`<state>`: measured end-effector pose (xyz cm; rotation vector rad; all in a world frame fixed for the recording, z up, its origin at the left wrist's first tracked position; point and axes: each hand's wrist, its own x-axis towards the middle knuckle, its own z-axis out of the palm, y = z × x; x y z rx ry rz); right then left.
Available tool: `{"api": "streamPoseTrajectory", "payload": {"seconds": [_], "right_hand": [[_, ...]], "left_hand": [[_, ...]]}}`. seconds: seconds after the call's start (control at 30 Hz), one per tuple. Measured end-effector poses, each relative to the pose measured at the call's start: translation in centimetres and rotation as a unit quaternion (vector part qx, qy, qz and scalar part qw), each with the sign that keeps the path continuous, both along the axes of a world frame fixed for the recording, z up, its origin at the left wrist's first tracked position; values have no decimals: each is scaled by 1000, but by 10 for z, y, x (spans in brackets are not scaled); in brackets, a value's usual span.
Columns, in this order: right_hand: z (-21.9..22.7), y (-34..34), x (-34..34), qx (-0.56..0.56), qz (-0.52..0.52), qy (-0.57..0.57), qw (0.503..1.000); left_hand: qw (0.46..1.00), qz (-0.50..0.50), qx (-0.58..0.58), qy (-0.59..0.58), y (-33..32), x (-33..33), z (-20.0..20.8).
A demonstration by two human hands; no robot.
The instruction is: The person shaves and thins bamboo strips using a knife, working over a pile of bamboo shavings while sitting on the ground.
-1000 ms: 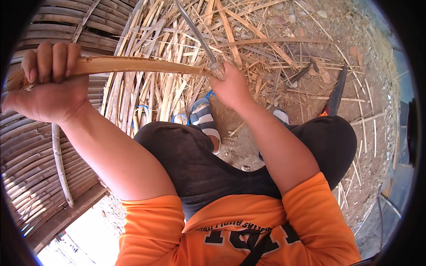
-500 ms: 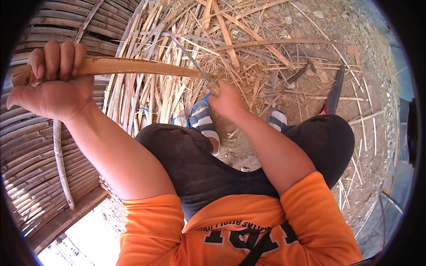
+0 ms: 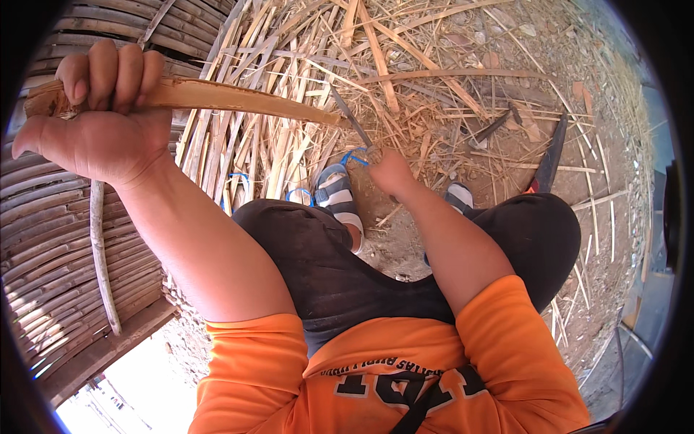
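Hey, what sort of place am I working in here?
Probably a rough, open-air work spot beside a bamboo structure: there's a slatted bamboo panel on your left, a heap of pale split strips ahead, and bare dirt ground littered with scraps.

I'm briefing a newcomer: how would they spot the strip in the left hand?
Find the slatted bamboo surface at the picture's left, then the left hand in front of it. The broad, tan strip runs rightward from that grip. Unlike the loose strips on the ground, it is held up.
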<state>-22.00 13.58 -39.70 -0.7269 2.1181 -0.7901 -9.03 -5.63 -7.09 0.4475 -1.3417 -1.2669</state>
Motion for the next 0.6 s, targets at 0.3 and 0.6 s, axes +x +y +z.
{"api": "streamPoseTrajectory", "payload": {"seconds": [0.3,0.6], "right_hand": [[64,-30,21,-205,-96,-8,974],[22,-9,29,-43,30,30,998]], "left_hand": [[992,118,-37,20,10,-8,-5],[988,150,-26,-15,-36,21,-8]]}}
